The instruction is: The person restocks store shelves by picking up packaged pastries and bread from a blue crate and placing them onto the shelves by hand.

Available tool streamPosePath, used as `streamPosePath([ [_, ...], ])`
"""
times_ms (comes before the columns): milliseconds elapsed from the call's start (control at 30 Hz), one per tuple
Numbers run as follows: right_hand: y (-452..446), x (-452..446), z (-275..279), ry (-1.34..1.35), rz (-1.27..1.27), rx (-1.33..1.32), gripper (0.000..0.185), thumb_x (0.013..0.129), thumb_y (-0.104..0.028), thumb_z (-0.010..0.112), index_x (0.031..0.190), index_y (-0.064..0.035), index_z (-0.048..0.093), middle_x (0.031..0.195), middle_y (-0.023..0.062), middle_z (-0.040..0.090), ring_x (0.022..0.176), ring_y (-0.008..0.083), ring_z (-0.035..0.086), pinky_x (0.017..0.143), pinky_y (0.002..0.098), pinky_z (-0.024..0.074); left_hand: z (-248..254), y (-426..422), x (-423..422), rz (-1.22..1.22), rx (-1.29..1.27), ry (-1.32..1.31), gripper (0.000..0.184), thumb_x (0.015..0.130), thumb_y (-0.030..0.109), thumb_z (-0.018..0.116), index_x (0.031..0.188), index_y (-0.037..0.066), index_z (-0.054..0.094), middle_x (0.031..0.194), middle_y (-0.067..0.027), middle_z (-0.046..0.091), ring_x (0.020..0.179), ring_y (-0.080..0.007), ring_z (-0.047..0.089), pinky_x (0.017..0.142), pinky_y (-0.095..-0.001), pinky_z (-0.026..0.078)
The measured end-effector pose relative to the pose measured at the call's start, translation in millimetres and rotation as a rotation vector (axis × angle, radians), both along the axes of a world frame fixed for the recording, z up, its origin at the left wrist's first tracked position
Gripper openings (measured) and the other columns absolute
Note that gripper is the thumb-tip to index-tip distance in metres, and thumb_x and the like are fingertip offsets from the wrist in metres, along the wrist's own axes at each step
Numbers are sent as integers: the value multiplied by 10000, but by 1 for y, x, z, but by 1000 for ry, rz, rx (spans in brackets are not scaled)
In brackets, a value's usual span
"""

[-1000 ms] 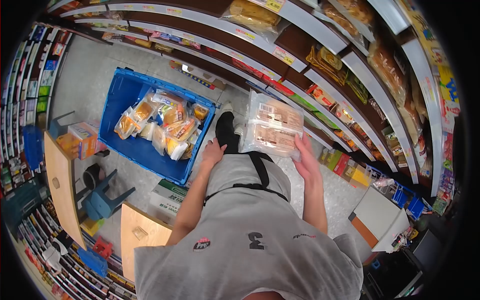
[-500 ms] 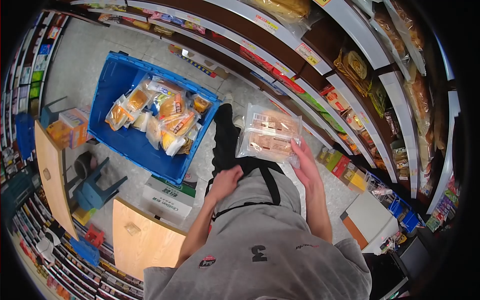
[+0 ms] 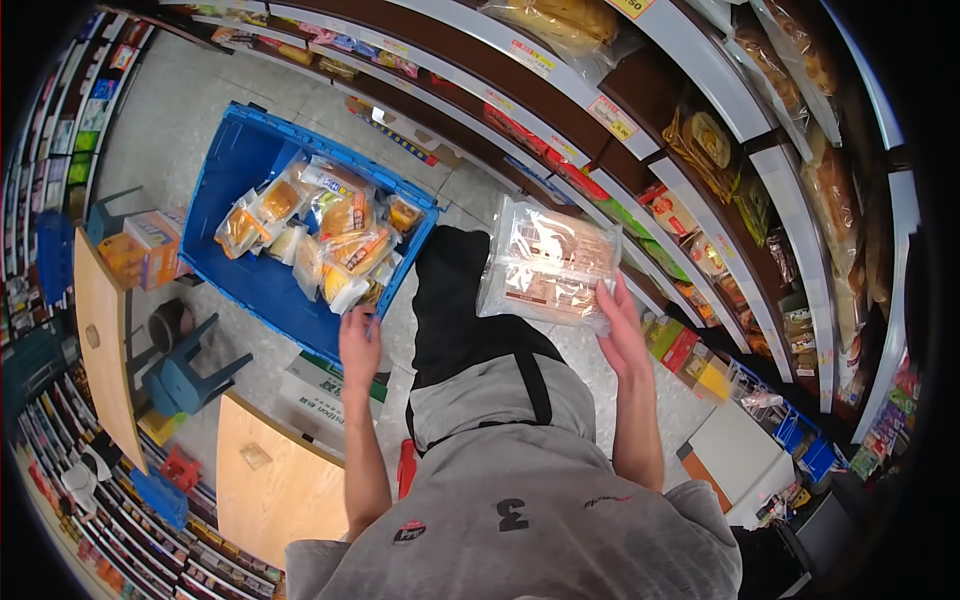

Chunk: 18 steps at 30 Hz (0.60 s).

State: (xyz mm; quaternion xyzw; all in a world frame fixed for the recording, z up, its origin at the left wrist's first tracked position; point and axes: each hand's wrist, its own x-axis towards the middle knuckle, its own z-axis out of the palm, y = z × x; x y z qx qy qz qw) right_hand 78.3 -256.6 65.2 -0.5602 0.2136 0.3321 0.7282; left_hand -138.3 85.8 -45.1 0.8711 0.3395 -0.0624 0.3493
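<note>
1. Nine o'clock: an orange-and-white printed cardboard box (image 3: 155, 243).
2. Between eight and nine: a teal plastic stool (image 3: 170, 386).
3. Eight: a white-and-green cardboard carton (image 3: 328, 398); farther out, a small red plastic stool (image 3: 181, 467).
4. Between seven and eight: a pale wooden tabletop (image 3: 295, 495).
5. Four: a pale grey flat-topped unit (image 3: 735, 445).

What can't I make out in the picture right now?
All in the head view:
Print on the held packet: too small, partly washed out by glare.
The packet's underside: hidden by its upper face.
Floor of the blue crate beneath the bagged foods: hidden by them.
Whether the left hand touches the crate: the hand hides that spot.
Bagged shelf item: cut off by the top edge.
</note>
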Motion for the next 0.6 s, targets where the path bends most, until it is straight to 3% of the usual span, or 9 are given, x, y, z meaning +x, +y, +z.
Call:
streamPosePath([
  [100, 2, 5, -13, -19, 10, 19, 595, 1039, -186, 547, 1548, -45, 273, 1466, 96, 482, 1305, 170, 495, 1103, 332, 387, 0, 28, 11, 0, 46, 41, 224, 919, 128, 648, 1119, 30, 623, 1038, -193, 633, 942, -351, 646, 833, -409, 526],
  [167, 10, 10, -12, -36, 36, 31, 601, 1036, -177, 550, 1551, -45, 268, 1470, 92, 478, 1306, 168, 493, 1103, 333, 387, 19, 27, 44, 123, -211, -37, 268, 959, 166, 631, 1188, 28, 613, 1087, -172, 648, 974, -278, 662, 853, -373, 527],
  [233, 15, 6, -11, -39, 62, 41, 608, 1034, -168, 552, 1554, -45, 263, 1474, 88, 473, 1306, 167, 492, 1104, 333, 387, 43, 7, 81, 126, -446, -191, 335, 1005, 220, 590, 1279, 27, 579, 1139, -121, 645, 1054, -195, 629, 907, -338, 506],
  [300, 23, 7, -11, -64, 123, 54, 666, 1000, -170, 623, 1549, -37, 269, 1480, 91, 462, 1325, 158, 463, 1102, 319, 372, 68, -19, 112, 43, -689, -181, 418, 1027, 255, 567, 1389, 55, 507, 1228, -76, 613, 1139, -166, 569, 997, -328, 456],
  [367, 38, 7, 8, -104, 136, 58, 664, 991, -142, 631, 1545, -34, 283, 1478, 89, 463, 1325, 151, 456, 1104, 312, 365, 120, -56, 138, 275, -986, -146, 502, 1033, 281, 561, 1461, 54, 430, 1354, -78, 563, 1225, -175, 528, 1070, -333, 396],
  [400, 41, 8, 13, -217, 242, 26, 649, 995, -147, 624, 1541, -31, 293, 1475, 89, 463, 1321, 148, 456, 1101, 307, 363, 102, -73, 141, 537, -1204, -301, 575, 1007, 249, 615, 1491, 39, 384, 1418, -93, 524, 1259, -176, 510, 1089, -337, 374],
  [433, 41, 6, 16, -323, 348, -10, 634, 1000, -152, 616, 1538, -28, 304, 1472, 89, 463, 1317, 145, 455, 1098, 302, 362, 93, -82, 133, 537, -1203, -299, 575, 1007, 249, 615, 1491, 39, 384, 1418, -93, 524, 1259, -176, 510, 1089, -337, 374],
  [533, 35, 1, 17, -400, 265, -19, 578, 1013, -188, 599, 1512, -19, 359, 1438, 83, 494, 1286, 136, 472, 1087, 292, 362, 132, -96, 153, 347, -1174, -264, 576, 936, 195, 718, 1422, 18, 464, 1327, -91, 597, 1206, -155, 552, 1050, -321, 415],
  [600, 32, 0, 18, -307, 199, -13, 560, 1020, -204, 590, 1502, -14, 377, 1414, 79, 517, 1269, 130, 483, 1077, 290, 370, 138, -98, 153, 339, -1138, -266, 546, 940, 200, 714, 1399, 15, 485, 1296, -87, 615, 1180, -150, 568, 1033, -315, 429],
])
